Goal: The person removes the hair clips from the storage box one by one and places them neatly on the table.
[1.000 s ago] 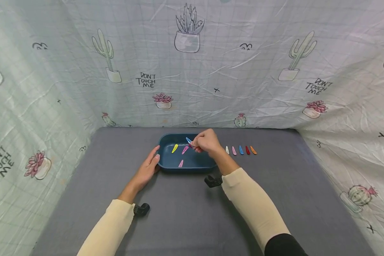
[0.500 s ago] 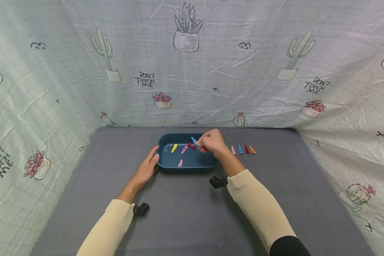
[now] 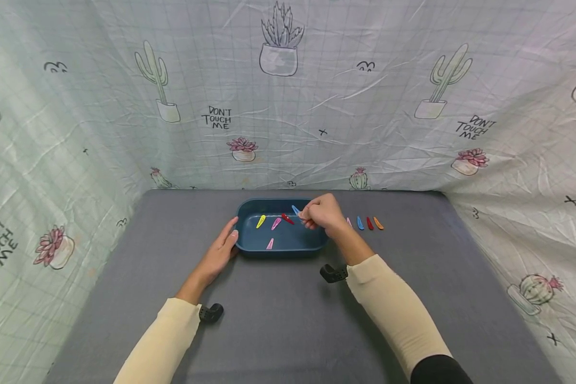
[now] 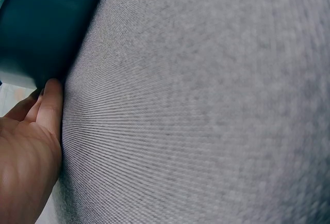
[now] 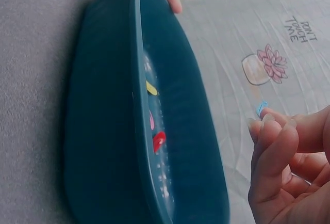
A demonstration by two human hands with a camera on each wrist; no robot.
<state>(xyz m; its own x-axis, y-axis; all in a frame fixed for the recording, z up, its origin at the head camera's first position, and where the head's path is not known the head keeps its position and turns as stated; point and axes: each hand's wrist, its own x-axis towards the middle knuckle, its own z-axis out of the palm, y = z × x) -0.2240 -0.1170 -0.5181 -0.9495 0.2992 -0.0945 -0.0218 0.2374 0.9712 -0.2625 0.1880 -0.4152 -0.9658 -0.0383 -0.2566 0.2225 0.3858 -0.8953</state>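
Observation:
A blue snap hair clip point(image 3: 295, 210) is pinched between the thumb and fingers of my right hand point(image 3: 324, 212), raised over the right part of the dark teal tray point(image 3: 282, 254). In the right wrist view the blue clip's tip pokes out beyond the fingertips point(image 5: 269, 126). Inside the tray lie a yellow clip point(image 3: 261, 222), a dark pink clip point(image 3: 276, 224), a light pink clip point(image 3: 270, 244) and a red clip point(image 3: 287, 218), spaced apart. My left hand point(image 3: 221, 250) rests against the tray's left end, fingers fairly straight, thumb by the near corner.
Right of the tray, a row of clips lies on the grey tabletop point(image 3: 278, 320): a pink clip point(image 3: 349, 222) partly behind my wrist, a blue one point(image 3: 360, 223), a red one point(image 3: 369, 223) and an orange one point(image 3: 378, 223). A printed cloth point(image 3: 288, 106) hangs behind.
My right hand has moved rightward with the blue clip, and the red clip in the tray has come into full view. The left hand stays at the tray's end.

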